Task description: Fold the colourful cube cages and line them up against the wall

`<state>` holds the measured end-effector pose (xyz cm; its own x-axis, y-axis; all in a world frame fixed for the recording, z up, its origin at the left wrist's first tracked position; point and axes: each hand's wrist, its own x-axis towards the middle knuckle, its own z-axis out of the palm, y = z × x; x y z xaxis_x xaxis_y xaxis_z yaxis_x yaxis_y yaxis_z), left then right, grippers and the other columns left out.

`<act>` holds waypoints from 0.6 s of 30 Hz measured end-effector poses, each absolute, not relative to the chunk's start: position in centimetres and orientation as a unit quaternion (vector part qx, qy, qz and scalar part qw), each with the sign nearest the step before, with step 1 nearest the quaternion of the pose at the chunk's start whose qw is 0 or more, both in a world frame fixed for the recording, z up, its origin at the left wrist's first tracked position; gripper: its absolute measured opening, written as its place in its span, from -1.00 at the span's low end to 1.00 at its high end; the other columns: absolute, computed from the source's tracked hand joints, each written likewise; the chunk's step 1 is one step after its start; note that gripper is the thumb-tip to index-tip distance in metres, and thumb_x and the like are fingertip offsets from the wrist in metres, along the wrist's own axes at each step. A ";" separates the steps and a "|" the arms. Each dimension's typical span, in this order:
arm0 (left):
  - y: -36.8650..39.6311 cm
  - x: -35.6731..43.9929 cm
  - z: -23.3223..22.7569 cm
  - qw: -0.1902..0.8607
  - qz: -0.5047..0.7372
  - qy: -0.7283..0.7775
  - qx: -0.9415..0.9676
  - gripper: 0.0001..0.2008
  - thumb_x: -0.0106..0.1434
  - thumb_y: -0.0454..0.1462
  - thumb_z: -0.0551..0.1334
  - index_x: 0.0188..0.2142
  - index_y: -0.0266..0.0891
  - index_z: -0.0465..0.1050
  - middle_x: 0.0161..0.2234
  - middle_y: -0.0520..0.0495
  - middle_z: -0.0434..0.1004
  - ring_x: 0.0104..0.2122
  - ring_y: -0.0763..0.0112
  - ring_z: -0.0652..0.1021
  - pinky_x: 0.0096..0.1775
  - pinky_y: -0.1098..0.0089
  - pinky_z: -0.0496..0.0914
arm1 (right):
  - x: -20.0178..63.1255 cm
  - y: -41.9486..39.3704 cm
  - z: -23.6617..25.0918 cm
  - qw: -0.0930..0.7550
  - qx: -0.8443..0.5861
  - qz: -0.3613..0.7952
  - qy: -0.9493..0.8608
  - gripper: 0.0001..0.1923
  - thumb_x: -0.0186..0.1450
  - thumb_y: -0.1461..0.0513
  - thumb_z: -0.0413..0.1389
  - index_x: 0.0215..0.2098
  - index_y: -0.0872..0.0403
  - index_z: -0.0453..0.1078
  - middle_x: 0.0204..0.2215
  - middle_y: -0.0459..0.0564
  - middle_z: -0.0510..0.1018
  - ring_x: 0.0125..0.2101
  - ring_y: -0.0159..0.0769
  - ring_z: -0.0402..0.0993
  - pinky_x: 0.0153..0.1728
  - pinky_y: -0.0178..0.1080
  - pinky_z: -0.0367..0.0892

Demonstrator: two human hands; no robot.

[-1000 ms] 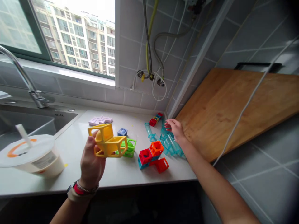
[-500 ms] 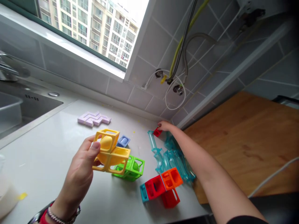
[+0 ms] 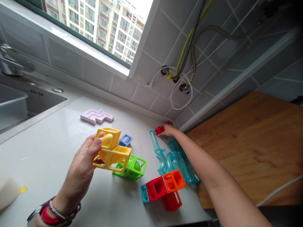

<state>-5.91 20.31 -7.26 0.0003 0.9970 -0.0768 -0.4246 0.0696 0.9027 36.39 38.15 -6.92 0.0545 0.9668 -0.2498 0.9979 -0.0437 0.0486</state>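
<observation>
My left hand (image 3: 81,157) is closed on a yellow cube-block piece (image 3: 111,149), made of joined hollow cubes with curved insides, held up above the counter. Far off at the counter's back corner, my right hand (image 3: 167,130) grips a small red block (image 3: 159,130). A bit of another red piece (image 3: 169,122) shows just behind that hand. Clear teal tube pieces (image 3: 174,162) lie under and beside my right forearm. Partly behind the yellow piece stand a green block piece (image 3: 133,168) and a small blue block (image 3: 125,140).
Red, orange and teal joined blocks (image 3: 156,189) stand near the front edge. A lilac zigzag piece (image 3: 97,115) lies toward the back. The sink (image 3: 42,101) is at left, a wooden board (image 3: 248,145) at right. Hoses (image 3: 187,47) and a white cable loop (image 3: 181,108) hang on the wall.
My right hand has lifted the red block slightly and turned it, and another red bit now shows behind. My left hand keeps the yellow piece; the view has shifted a little.
</observation>
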 end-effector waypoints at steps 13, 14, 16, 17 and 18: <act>19.9 -5.7 -6.0 0.619 0.560 0.423 0.352 -0.48 0.26 0.13 0.25 0.04 -0.14 0.41 -0.11 -0.04 0.54 -0.23 0.27 0.57 -0.32 0.44 0.42 | 37.6 37.1 -6.1 0.110 0.680 -0.068 0.722 -0.19 -0.11 0.34 0.47 0.11 0.06 0.41 0.11 0.17 0.53 0.19 0.15 0.37 0.18 -0.09 0.26; 19.9 -5.7 -6.2 0.620 0.561 0.421 0.353 -0.48 0.27 0.13 0.24 0.05 -0.14 0.41 -0.10 -0.04 0.54 -0.23 0.27 0.57 -0.32 0.45 0.42 | 37.5 37.1 -6.0 0.095 0.684 -0.067 0.720 -0.21 -0.10 0.36 0.46 0.10 0.07 0.41 0.12 0.18 0.52 0.21 0.15 0.34 0.19 -0.07 0.25; 20.0 -5.8 -6.4 0.619 0.565 0.418 0.351 -0.49 0.29 0.11 0.23 0.07 -0.13 0.41 -0.09 -0.04 0.52 -0.22 0.28 0.56 -0.34 0.46 0.41 | 37.5 37.1 -5.6 0.058 0.696 -0.069 0.712 -0.26 -0.07 0.40 0.42 0.07 0.08 0.41 0.13 0.20 0.50 0.21 0.14 0.33 0.19 -0.07 0.24; 20.0 -5.8 -6.5 0.619 0.567 0.415 0.350 -0.49 0.29 0.11 0.23 0.08 -0.13 0.40 -0.09 -0.03 0.52 -0.22 0.29 0.56 -0.34 0.47 0.41 | 37.4 37.1 -5.5 0.037 0.704 -0.074 0.706 -0.30 -0.06 0.41 0.41 0.06 0.09 0.41 0.11 0.20 0.51 0.19 0.13 0.35 0.17 -0.07 0.25; 20.0 -5.8 -6.6 0.621 0.568 0.411 0.351 -0.50 0.30 0.10 0.23 0.09 -0.12 0.40 -0.09 -0.03 0.52 -0.21 0.29 0.56 -0.33 0.47 0.41 | 37.4 37.1 -5.4 0.014 0.711 -0.082 0.698 -0.33 -0.05 0.41 0.40 0.03 0.09 0.41 0.08 0.19 0.53 0.16 0.11 0.38 0.14 -0.08 0.28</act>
